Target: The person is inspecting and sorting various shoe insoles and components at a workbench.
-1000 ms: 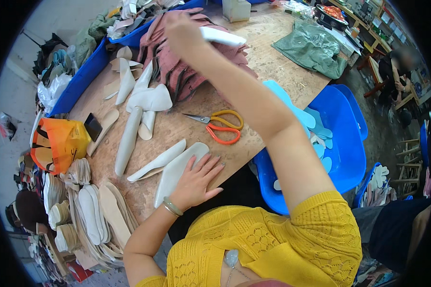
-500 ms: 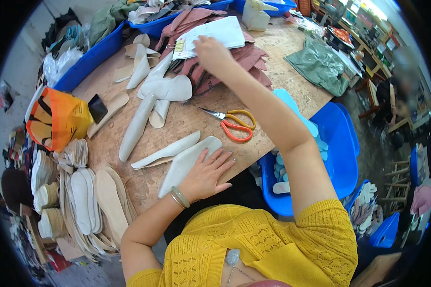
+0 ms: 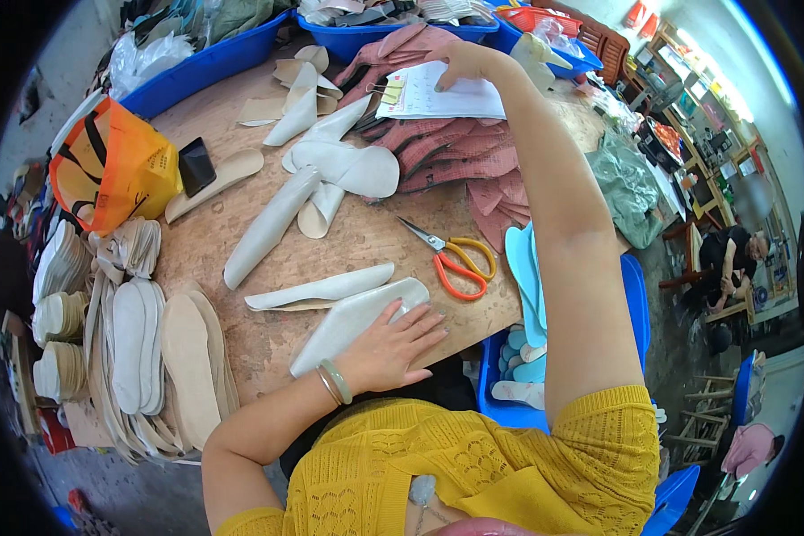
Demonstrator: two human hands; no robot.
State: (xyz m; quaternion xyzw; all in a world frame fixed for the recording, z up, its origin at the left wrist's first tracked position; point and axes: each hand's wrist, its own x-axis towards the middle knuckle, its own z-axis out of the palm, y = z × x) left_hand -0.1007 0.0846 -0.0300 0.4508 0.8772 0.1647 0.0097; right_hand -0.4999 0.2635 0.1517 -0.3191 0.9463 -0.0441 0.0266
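My left hand (image 3: pixel 389 344) lies flat, fingers spread, on a pale insole-shaped piece (image 3: pixel 353 323) near the table's front edge. A second, curled pale piece (image 3: pixel 317 288) lies just beyond it. My right arm stretches far across the table. At its end my right hand (image 3: pixel 464 62) is at the far edge of a clipped stack of paper sheets (image 3: pixel 447 100), thumb on top and the other fingers partly hidden. The sheets lie on dusty-red fabric pieces (image 3: pixel 460 147). Scissors (image 3: pixel 451 257) with orange and yellow handles lie between my hands, blades apart.
Curled white pieces (image 3: pixel 348 168) lie mid-table. At left stand an orange bag (image 3: pixel 121 174), a phone (image 3: pixel 196 166) and stacked insoles (image 3: pixel 192 357). A blue bin (image 3: pixel 636 308) with light-blue insoles is at right. Another person (image 3: pixel 728 263) sits beyond, at the right.
My right hand has moved farther away and rightward, from the top of the sheets to their far edge. My left hand stays on the pale piece. The whole view has shifted.
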